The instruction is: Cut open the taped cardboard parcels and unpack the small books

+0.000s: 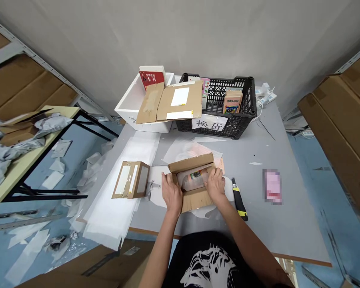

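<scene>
An open cardboard box (197,201) lies on the grey table in front of me, its flaps spread. Inside rests an item in clear wrapping (188,182) with a small colourful label; what is under the wrapping is not clear. My left hand (172,195) grips the left side of this box, fingers pointing away from me. On the right side, my right hand (216,185) has its fingers curled over the box's edge. A utility knife (239,203) with a black and yellow handle lies to the right. To the left stands a closed, taped cardboard box (126,180).
A flattened carton (175,106) lies across a white foam bin (129,106) and a black plastic crate (246,104), both containing books. White wrapping sheets (114,208) hang over the table's left front edge. A blurred pink item (273,187) lies at right.
</scene>
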The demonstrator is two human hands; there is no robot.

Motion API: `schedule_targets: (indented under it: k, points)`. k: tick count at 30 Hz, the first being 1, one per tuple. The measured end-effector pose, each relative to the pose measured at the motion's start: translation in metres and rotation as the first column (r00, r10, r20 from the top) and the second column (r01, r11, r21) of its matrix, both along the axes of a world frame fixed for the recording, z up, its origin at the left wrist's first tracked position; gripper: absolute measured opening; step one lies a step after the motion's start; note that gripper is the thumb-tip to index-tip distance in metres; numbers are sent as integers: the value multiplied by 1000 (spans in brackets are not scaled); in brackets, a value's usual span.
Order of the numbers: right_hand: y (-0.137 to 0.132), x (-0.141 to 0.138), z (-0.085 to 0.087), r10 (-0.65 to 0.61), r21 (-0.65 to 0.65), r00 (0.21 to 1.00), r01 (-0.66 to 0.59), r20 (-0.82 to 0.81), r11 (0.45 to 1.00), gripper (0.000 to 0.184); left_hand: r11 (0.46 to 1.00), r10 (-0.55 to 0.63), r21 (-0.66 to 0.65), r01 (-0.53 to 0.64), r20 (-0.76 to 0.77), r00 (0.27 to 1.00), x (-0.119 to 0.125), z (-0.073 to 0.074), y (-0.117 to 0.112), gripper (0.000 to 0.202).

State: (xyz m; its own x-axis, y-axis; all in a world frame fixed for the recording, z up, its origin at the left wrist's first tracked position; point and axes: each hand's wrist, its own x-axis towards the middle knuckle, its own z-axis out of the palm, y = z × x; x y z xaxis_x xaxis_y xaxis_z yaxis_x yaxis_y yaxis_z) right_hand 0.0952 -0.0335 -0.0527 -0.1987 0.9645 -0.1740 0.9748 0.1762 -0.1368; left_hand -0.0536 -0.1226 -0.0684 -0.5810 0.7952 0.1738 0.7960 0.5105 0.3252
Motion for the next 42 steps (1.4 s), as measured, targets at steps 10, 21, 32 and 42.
schedule_targets:
  k: [10,21,32,42]
  points:
    - [15,-12,-13,-89,91,995,85,34,992,30,862,-505,-113,494,-120,855,-35,2,56,54]
    - [18,-10,-9,12,74,991,-2,-135,997,25,853,-457,-282,440,6,890,-46,-2,61,36]
    - [53,75,-3,-160,-279,708,-54,-688,959,17,884,-441,-151,443,51,896,-48,-7,61,30]
    - [59,99,-5,-371,-544,589,-141,-718,827,40,889,-452,-25,458,122,884,-58,-5,54,37]
